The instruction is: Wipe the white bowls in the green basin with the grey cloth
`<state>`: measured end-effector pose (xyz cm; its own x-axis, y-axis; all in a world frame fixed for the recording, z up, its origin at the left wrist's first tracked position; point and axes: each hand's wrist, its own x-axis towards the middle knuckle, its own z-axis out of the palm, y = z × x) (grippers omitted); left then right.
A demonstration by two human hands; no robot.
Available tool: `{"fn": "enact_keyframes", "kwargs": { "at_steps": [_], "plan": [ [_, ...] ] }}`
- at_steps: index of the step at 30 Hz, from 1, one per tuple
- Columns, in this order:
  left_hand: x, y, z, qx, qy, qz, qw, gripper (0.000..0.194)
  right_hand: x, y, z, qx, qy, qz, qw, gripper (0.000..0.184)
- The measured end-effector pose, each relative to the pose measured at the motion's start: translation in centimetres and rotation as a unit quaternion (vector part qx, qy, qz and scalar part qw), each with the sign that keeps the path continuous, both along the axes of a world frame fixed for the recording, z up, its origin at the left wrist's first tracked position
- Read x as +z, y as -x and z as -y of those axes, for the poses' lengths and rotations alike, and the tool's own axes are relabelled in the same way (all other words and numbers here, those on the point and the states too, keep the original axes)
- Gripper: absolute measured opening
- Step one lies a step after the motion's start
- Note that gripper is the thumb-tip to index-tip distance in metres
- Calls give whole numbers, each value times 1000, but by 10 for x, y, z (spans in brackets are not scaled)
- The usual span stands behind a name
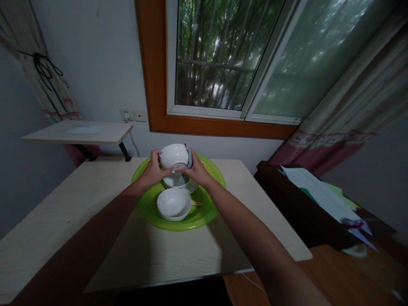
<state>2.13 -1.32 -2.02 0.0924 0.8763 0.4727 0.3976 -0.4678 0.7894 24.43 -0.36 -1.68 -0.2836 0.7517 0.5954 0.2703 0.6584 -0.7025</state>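
L hand & R hand both grip bowl btwn them, tipped, base twd wearer. Grey item by R fingers, can't ID. Bowl's above basin; 2nd bowl sits in it, nearer wearer, approx midway btwn arms.

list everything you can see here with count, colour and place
Sliding window: 1, white-framed, ahead
Curtains: 2, pale and pink, left and right
Wall sockets: 2, white, left of window
Desk: 1, pale wood, below window
Raised shelf: 1, pale wood, desk's left rear
Dark furniture: 1, brown, right of desk
Papers: several, mostly white, on dark furniture
Basin: 1, green, on desk
Chopsticks: count unclear, light, in basin
Lower bowls: at least 2, white, in basin
Held bowl: 1, white, above basin
Left hand: 1, bare, holding bowl
Right hand: 1, bare, holding bowl
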Motion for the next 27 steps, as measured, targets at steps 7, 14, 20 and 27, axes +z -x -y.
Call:
{"fn": "enact_keyframes", "kwargs": {
  "at_steps": [7,14,20,27],
  "plan": [
    [9,-4,8,13,-27,-34,999,78,5,-4,3,-51,-39,73,995,100],
    [6,-3,7,25,-53,-68,996,80,12,-7,8,-52,-105,132,984,89],
    [11,-5,10,53,-25,-64,996,76,13,-4,11,-60,-112,151,980,80],
    [15,-8,11,64,-22,-59,996,76,17,-1,18,-93,-123,163,975,86]
  ]
}}
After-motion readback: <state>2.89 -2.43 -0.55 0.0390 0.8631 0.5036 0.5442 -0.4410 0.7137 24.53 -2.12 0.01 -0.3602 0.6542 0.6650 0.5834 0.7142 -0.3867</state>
